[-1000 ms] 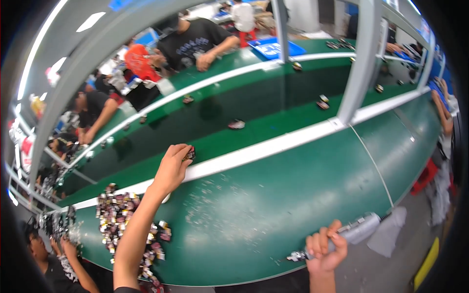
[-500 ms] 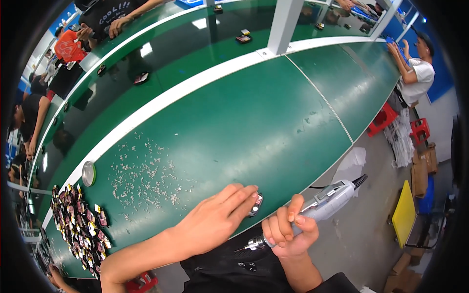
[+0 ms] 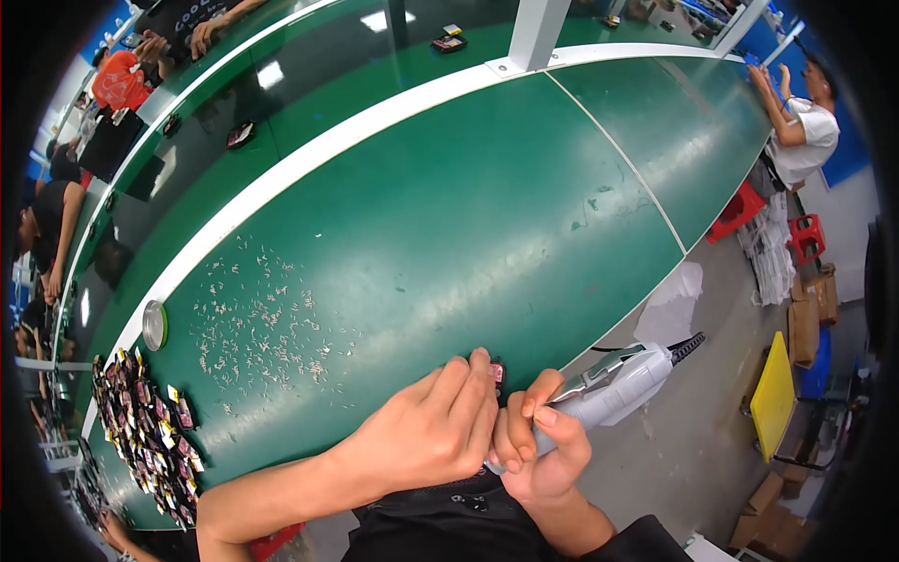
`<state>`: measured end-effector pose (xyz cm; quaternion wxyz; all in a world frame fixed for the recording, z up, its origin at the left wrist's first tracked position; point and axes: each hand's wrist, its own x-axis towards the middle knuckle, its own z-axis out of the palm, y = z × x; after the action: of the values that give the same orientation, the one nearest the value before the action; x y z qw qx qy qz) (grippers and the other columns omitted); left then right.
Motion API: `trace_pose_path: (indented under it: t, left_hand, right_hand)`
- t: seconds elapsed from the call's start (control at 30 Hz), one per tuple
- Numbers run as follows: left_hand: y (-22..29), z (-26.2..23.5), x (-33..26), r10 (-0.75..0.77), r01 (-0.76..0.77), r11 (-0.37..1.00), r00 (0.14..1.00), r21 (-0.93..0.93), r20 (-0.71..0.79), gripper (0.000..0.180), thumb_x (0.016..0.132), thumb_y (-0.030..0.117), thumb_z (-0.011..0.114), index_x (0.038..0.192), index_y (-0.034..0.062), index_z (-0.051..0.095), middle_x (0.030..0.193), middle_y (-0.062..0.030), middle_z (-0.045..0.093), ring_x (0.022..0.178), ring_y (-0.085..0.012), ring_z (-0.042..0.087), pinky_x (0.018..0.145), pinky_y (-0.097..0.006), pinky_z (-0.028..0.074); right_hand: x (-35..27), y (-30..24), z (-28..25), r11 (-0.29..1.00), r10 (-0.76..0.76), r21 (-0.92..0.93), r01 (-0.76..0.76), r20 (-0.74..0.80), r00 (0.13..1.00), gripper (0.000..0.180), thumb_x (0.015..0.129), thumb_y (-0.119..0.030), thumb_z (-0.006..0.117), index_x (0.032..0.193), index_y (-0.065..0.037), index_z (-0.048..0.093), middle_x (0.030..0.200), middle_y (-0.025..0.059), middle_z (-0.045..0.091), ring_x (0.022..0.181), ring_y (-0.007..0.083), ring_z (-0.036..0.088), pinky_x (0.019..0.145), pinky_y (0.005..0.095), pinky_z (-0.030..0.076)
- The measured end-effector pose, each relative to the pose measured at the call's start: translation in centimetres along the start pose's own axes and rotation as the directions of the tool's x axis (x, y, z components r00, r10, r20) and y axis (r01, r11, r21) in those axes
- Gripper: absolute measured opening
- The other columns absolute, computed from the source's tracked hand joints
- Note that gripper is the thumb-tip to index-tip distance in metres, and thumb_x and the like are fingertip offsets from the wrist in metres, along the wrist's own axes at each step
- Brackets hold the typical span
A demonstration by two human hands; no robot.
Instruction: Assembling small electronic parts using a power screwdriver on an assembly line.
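Observation:
My right hand is wrapped round a white, pen-style electric screwdriver with a black cable at its back end. Its tip is hidden behind my left hand. The left fingers are bent and pressed together over a small black device with a pink-red face, at the near edge of the green table. Only the device's far end shows past the fingertips; the two hands meet or nearly meet there.
Many similar small devices lie heaped at the left. Tiny pale bits are scattered on the green table, near a round shallow tin. A dark conveyor runs behind. People work at the far left and far right.
My right hand has brought the screwdriver left, so its tip has gone behind my left hand. The left fingers have bent more over the small device. The head view has shifted slightly.

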<state>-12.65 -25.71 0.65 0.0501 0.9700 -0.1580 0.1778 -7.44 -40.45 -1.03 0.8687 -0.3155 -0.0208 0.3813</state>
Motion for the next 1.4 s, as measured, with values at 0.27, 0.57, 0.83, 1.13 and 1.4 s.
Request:
trace_pose_path:
  t: [0.27,0.57,0.83,1.13,1.4]
  left_hand:
    - [0.2,0.6,0.5,-0.027,0.026,0.996,1.000,-0.081,-0.012,0.033,0.063,0.003,0.063,0.091,-0.0138,0.063,0.100,-0.0238,0.063,0.078,-0.0251,0.061,0.063,-0.029,0.054]
    - [1.0,-0.6,1.0,-0.037,0.036,0.999,0.995,0.013,0.097,0.036,0.060,0.005,0.063,0.089,-0.0159,0.063,0.099,-0.0287,0.063,0.081,-0.0302,0.062,0.065,-0.032,0.055]
    - [1.1,-1.4,0.5,0.020,-0.020,1.000,0.980,-0.004,0.199,0.035,0.065,0.004,0.062,0.093,-0.0173,0.065,0.107,-0.0324,0.062,0.088,-0.0325,0.062,0.076,-0.034,0.055]
    - [1.4,-1.5,1.1,0.035,-0.061,0.991,0.978,0.121,0.207,0.028,0.071,0.005,0.060,0.089,-0.0143,0.068,0.104,-0.0281,0.065,0.088,-0.0307,0.063,0.080,-0.032,0.056]
    - [0.8,-1.4,1.1,0.050,-0.076,0.988,0.982,0.137,0.182,0.027,0.070,0.006,0.061,0.088,-0.0130,0.069,0.102,-0.0262,0.067,0.086,-0.0289,0.064,0.078,-0.030,0.056]
  right_hand:
    - [-0.1,0.4,-1.3,0.997,0.049,0.063,-0.050,0.010,0.999,0.010,0.091,-0.017,0.045,0.093,-0.007,0.046,0.054,0.0041,0.041,0.044,0.0157,0.040,0.048,0.0307,0.038]
    - [0.0,-0.4,-1.4,0.998,0.050,0.036,-0.051,0.023,0.998,0.012,0.090,-0.016,0.047,0.095,-0.005,0.045,0.054,0.0051,0.041,0.044,0.0150,0.039,0.049,0.0309,0.038]
    - [3.9,-7.7,0.4,0.929,-0.208,-0.217,0.298,0.360,0.910,0.021,0.096,-0.025,0.047,0.093,-0.006,0.039,0.054,0.0026,0.041,0.038,0.0124,0.039,0.043,0.0289,0.040]
    - [6.7,-7.2,0.2,0.903,-0.188,-0.291,0.315,0.393,0.900,0.022,0.098,-0.028,0.044,0.090,-0.008,0.038,0.050,0.0005,0.040,0.037,0.0114,0.040,0.044,0.0281,0.042]
    - [6.7,-7.0,0.0,0.908,-0.188,-0.288,0.304,0.368,0.911,0.021,0.096,-0.027,0.045,0.089,-0.008,0.039,0.049,0.0002,0.040,0.035,0.0111,0.039,0.043,0.0279,0.042]
